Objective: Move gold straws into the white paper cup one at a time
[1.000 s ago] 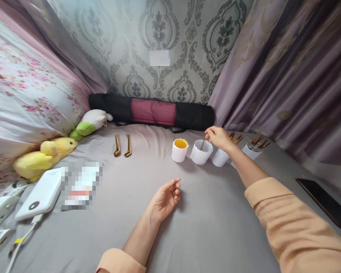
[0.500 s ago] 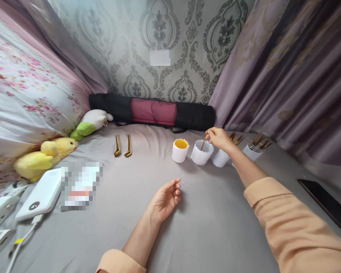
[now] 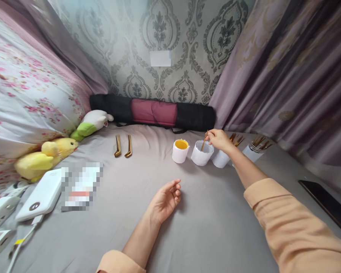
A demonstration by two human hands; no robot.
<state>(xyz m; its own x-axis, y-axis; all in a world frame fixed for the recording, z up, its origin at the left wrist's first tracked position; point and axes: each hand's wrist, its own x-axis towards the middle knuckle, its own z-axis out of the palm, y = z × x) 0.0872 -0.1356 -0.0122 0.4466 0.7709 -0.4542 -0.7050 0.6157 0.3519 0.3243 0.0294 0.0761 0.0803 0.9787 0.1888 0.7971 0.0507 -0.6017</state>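
My right hand point(image 3: 219, 139) pinches a thin gold-brown stick point(image 3: 204, 141) whose lower end dips into a white cup with a rough rim point(image 3: 202, 157). Left of that cup stands a white cup with a yellow inside point(image 3: 180, 154). Just right of it, partly behind my right hand, is another white holder point(image 3: 220, 159) with similar sticks. A wider holder point(image 3: 252, 151) with several sticks stands farther right. My left hand point(image 3: 166, 201) rests palm up on the grey sheet, fingers loosely curled and apart, holding nothing.
Two angled gold pieces point(image 3: 117, 146) lie left of the cups. A black and maroon roll bag point(image 3: 153, 112) lies along the wall. Plush toys point(image 3: 45, 153), a power bank point(image 3: 41, 195) and a pixelated packet point(image 3: 82, 185) sit at left; a phone point(image 3: 326, 204) lies at right.
The stick in my right hand has shifted very slightly inside the cup. My left hand stays where it was.
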